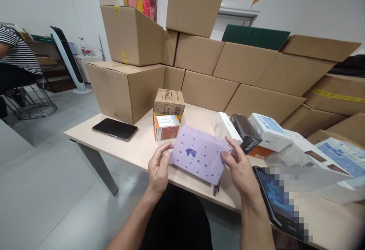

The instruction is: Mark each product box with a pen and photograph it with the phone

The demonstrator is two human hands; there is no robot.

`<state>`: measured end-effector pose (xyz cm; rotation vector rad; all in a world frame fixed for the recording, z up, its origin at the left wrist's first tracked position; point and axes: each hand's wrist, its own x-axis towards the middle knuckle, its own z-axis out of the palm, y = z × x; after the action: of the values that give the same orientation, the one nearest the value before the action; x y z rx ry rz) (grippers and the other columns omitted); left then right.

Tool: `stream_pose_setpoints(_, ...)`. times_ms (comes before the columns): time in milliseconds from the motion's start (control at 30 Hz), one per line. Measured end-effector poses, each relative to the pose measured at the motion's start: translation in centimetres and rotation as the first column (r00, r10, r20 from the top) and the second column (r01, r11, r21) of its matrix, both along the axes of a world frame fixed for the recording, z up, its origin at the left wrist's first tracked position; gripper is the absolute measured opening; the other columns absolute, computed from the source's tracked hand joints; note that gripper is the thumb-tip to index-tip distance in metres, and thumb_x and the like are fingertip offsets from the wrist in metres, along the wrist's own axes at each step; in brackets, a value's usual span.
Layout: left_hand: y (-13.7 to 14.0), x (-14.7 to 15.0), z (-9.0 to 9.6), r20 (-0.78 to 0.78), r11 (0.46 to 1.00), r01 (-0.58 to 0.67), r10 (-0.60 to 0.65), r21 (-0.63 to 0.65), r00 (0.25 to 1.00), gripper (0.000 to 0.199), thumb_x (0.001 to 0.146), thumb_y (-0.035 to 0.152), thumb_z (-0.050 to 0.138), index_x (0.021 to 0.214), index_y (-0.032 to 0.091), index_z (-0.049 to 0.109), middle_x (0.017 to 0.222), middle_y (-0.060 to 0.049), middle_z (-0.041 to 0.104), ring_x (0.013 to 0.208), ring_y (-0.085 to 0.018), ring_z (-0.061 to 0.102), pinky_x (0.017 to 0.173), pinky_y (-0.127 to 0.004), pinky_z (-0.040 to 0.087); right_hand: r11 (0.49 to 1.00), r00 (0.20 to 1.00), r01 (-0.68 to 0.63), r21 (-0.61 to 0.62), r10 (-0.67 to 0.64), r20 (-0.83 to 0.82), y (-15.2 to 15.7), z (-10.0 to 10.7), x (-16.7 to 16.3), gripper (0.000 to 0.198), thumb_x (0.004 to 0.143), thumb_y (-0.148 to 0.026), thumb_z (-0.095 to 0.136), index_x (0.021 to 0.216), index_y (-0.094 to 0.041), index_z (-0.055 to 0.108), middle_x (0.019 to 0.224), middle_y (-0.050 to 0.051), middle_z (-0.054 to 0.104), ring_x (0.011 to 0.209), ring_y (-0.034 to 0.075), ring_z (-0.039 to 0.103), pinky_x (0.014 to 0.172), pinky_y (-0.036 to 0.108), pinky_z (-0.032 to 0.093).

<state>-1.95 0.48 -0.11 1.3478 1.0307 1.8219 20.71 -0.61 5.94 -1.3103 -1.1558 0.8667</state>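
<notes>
A light purple box (199, 155) with dark spots and a dark blue animal print is held between my two hands over the table's front edge, slightly tilted. My left hand (160, 166) has its fingers and thumb closed at the box's left edge. At the opposite edge, my right hand (239, 164) grips with the thumb on the front face and the fingers along the top. Just behind the purple box stand a small orange-and-white box (166, 128) and a brown printed carton (169, 101). A small black object (216, 189) shows below its lower right corner.
A phone (115, 129) lies on the left of the table (142, 147). White boxes (269, 130) and a dark box (245, 130) are on the right, near a dark handheld device (276, 196). Stacked cardboard cartons (208, 88) wall the back. A person in stripes (19, 48) sits far left.
</notes>
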Motion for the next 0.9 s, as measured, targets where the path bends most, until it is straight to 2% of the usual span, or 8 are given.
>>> stream_pose_setpoints(100, -0.2, -0.2, -0.4, -0.038, 0.992, 0.011, -0.006, 0.128, 0.999, 0.03, 0.097, 0.034, 0.051, 0.116, 0.022, 0.069, 0.118, -0.008, 0.069, 0.117, -0.025, 0.061, 0.103, -0.04, 0.047, 0.999, 0.997, 0.038, -0.036, -0.035, 0.073, 0.4, 0.2, -0.1, 0.058, 0.084, -0.066, 0.056, 0.117, -0.02, 0.064, 0.103, 0.006, 0.071, 0.094, 0.023, 0.065, 0.079, 0.032, 0.054)
stream_pose_setpoints(200, 0.0, -0.4, -0.1, -0.113, 0.987, 0.055, -0.038, 0.153, 0.993, 0.032, 0.099, 0.034, 0.046, 0.116, 0.021, 0.07, 0.123, -0.009, 0.066, 0.119, -0.026, 0.059, 0.104, -0.043, 0.045, 0.999, 0.985, 0.028, -0.03, -0.023, 0.171, 0.6, 0.6, -0.6, 0.051, 0.086, -0.069, 0.051, 0.092, -0.02, 0.066, 0.091, 0.004, 0.07, 0.086, 0.021, 0.063, 0.076, 0.031, 0.052)
stream_pose_setpoints(300, 0.2, -0.4, 0.4, -0.139, 0.993, 0.051, -0.036, 0.11, 0.99, 0.036, 0.1, 0.038, 0.043, 0.117, 0.019, 0.069, 0.123, -0.011, 0.065, 0.119, -0.026, 0.058, 0.104, -0.044, 0.045, 1.0, 0.967, 0.017, 0.005, -0.018, 0.256, 0.7, 0.8, -1.0, 0.052, 0.088, -0.07, 0.048, 0.088, -0.02, 0.065, 0.088, 0.004, 0.069, 0.084, 0.021, 0.061, 0.078, 0.032, 0.05)
stream_pose_setpoints(400, 0.3, -0.4, 0.8, -0.169, 0.995, 0.057, -0.042, 0.085, 0.985, 0.04, 0.1, 0.041, 0.041, 0.119, 0.019, 0.068, 0.126, -0.011, 0.064, 0.121, -0.027, 0.057, 0.107, -0.044, 0.043, 1.0, 0.964, 0.005, 0.008, -0.006, 0.264, 0.9, 0.6, -0.9, 0.056, 0.089, -0.07, 0.044, 0.088, -0.018, 0.065, 0.091, 0.006, 0.071, 0.085, 0.022, 0.061, 0.08, 0.034, 0.049)
stream_pose_setpoints(633, 0.3, -0.6, 0.8, -0.236, 0.99, 0.139, -0.127, 0.038, 0.964, 0.051, 0.1, 0.05, 0.036, 0.132, 0.02, 0.061, 0.139, -0.01, 0.058, 0.132, -0.028, 0.05, 0.115, -0.046, 0.036, 0.997, 0.99, -0.022, -0.077, 0.033, 0.135, 0.9, -0.4, -0.5, 0.071, 0.089, -0.076, 0.038, 0.101, -0.014, 0.071, 0.089, 0.011, 0.074, 0.089, 0.026, 0.067, 0.08, 0.036, 0.053)
stream_pose_setpoints(733, 0.5, -0.7, 0.7, -0.239, 0.984, 0.177, -0.169, 0.011, 0.956, 0.053, 0.1, 0.051, 0.034, 0.137, 0.021, 0.058, 0.144, -0.009, 0.054, 0.138, -0.028, 0.045, 0.118, -0.046, 0.032, 0.998, 0.991, -0.06, -0.029, 0.063, 0.116, 0.9, -0.7, -0.3, 0.071, 0.091, -0.073, 0.037, 0.12, -0.016, 0.068, 0.113, 0.011, 0.072, 0.107, 0.026, 0.065, 0.095, 0.037, 0.051)
stream_pose_setpoints(833, 0.6, -0.8, 0.6, -0.207, 0.978, 0.203, -0.21, -0.052, 0.956, 0.055, 0.1, 0.053, 0.033, 0.141, 0.022, 0.054, 0.15, -0.009, 0.048, 0.141, -0.03, 0.042, 0.118, -0.047, 0.032, 0.99, 0.989, -0.142, 0.012, 0.142, 0.04, 0.8, -1.3, -0.1, 0.069, 0.094, -0.069, 0.034, 0.142, -0.023, 0.052, 0.14, 0.008, 0.06, 0.129, 0.024, 0.054, 0.11, 0.039, 0.041)
stream_pose_setpoints(900, 0.7, -0.9, 0.6, -0.179, 0.975, 0.212, -0.221, -0.072, 0.959, 0.055, 0.099, 0.054, 0.035, 0.142, 0.023, 0.052, 0.151, -0.008, 0.047, 0.141, -0.03, 0.041, 0.117, -0.048, 0.033, 0.977, 0.977, -0.213, -0.009, 0.213, -0.015, 0.6, -1.6, 0.1, 0.067, 0.095, -0.068, 0.032, 0.148, -0.029, 0.045, 0.147, 0.005, 0.053, 0.136, 0.023, 0.048, 0.114, 0.039, 0.038)
